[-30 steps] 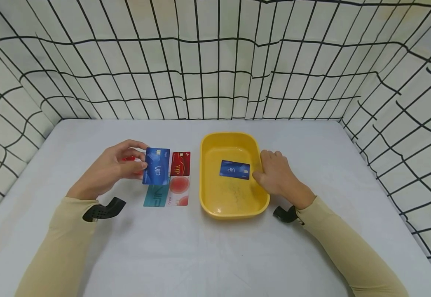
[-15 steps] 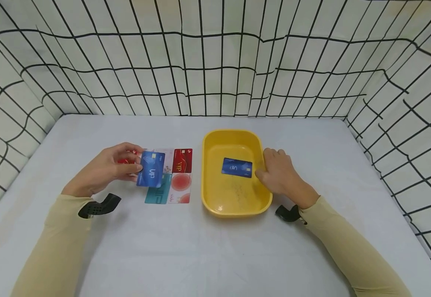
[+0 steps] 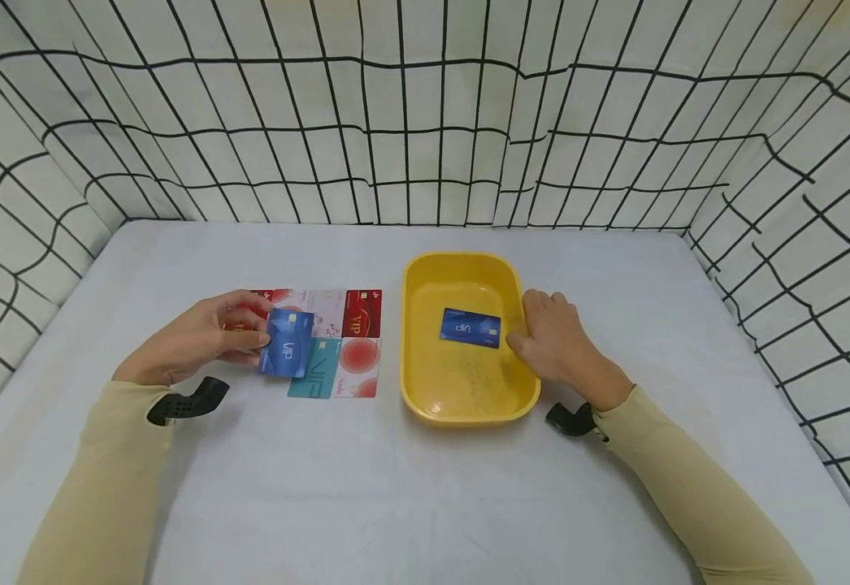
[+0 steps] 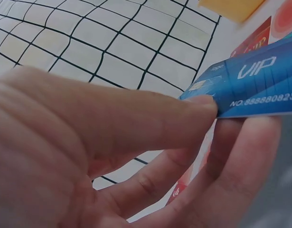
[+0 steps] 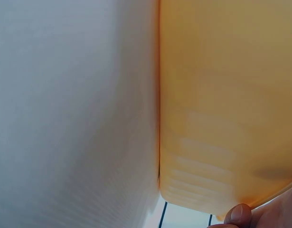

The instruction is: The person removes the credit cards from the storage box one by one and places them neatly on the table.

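My left hand (image 3: pixel 209 337) pinches the edge of a blue VIP card (image 3: pixel 286 345) between thumb and fingers. It is held above the left part of a group of cards and overlaps the teal card (image 3: pixel 318 370). Close up in the left wrist view, the thumb lies on the face of the blue card (image 4: pixel 267 83), fingers beneath. My right hand (image 3: pixel 562 345) grips the right rim of a yellow tray (image 3: pixel 461 394), thumb over the edge. Inside the tray lies another blue VIP card (image 3: pixel 470 327). In the right wrist view, the tray's outer wall (image 5: pixel 221 109) fills one side.
Beside the tray lie a red VIP card (image 3: pixel 363 313), a white card with red circles (image 3: pixel 357 357) and a pale floral card (image 3: pixel 327 313). Further red-patterned cards (image 3: pixel 271 296) are partly hidden by the left hand. Black-lined grid walls (image 3: pixel 425 154) surround the white table (image 3: pixel 425 504).
The left hand has moved left and slightly down with the blue card, uncovering more of the teal and floral cards. The right hand keeps its grip on the tray. The head view has shifted slightly.
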Action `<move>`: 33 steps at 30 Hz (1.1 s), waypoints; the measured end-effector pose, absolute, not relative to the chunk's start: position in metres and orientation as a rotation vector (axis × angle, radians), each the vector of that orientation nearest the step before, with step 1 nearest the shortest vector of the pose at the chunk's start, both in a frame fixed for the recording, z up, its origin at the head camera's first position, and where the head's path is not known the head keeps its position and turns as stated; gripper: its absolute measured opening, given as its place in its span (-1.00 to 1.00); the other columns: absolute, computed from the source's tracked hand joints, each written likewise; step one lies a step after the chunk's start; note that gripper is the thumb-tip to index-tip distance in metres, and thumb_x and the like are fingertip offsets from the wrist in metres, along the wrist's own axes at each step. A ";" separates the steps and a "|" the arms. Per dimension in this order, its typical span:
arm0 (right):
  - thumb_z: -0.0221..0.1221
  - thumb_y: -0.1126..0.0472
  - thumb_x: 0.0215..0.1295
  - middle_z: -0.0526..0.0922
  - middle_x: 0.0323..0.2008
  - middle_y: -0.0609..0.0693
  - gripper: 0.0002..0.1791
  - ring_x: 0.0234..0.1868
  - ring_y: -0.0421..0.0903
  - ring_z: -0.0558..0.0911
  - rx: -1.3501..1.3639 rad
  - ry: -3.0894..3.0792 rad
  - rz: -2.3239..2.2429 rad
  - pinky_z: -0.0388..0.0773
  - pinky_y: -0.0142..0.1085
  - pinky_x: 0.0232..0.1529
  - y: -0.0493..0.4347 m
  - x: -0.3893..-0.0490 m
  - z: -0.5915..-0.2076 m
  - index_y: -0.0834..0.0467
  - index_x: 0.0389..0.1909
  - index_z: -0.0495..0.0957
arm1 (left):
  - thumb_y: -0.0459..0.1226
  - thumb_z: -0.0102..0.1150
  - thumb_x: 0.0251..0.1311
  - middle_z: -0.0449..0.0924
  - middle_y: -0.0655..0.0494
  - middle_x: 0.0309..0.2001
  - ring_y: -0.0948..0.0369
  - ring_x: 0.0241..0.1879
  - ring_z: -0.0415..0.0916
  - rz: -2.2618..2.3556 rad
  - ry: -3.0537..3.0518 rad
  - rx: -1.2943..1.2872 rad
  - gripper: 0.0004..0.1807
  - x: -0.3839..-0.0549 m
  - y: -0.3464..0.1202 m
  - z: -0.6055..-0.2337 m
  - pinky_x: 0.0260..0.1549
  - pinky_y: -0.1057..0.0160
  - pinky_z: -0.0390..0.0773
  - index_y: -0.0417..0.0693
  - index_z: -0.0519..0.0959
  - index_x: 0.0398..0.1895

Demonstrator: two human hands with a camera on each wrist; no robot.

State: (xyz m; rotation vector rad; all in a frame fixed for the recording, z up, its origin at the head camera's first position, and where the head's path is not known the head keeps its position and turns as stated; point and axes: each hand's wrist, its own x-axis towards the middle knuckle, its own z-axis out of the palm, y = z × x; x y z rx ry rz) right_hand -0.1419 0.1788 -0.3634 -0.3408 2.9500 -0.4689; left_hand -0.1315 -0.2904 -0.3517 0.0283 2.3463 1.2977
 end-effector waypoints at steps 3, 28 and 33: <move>0.00 0.08 0.27 0.40 -0.31 0.12 -0.66 -0.17 0.10 0.31 -0.350 2.952 -0.473 0.15 -0.15 -0.17 0.179 -0.142 -0.363 0.24 -0.08 0.37 | -0.23 0.31 0.35 0.52 -0.08 0.02 0.08 -0.05 0.62 1.290 2.339 0.026 -0.35 -0.131 -0.292 -0.352 -0.10 0.25 0.78 -0.11 0.25 0.42; 0.01 0.07 0.26 0.39 -0.31 0.11 -0.68 -0.17 0.09 0.31 -0.348 2.943 -0.500 0.14 -0.15 -0.18 0.181 -0.143 -0.362 0.23 -0.11 0.38 | -0.18 0.30 0.36 0.47 -0.18 0.13 0.04 0.07 0.54 1.216 2.322 0.003 -0.28 -0.129 -0.303 -0.361 -0.06 0.23 0.78 -0.17 0.21 0.47; 0.02 0.06 0.25 0.40 -0.30 0.11 -0.66 -0.16 0.10 0.31 -0.346 2.943 -0.493 0.15 -0.14 -0.16 0.180 -0.145 -0.364 0.23 -0.10 0.37 | -0.20 0.29 0.36 0.47 -0.18 0.11 0.02 0.07 0.53 1.193 2.333 0.018 -0.30 -0.128 -0.302 -0.360 -0.09 0.23 0.78 -0.19 0.22 0.45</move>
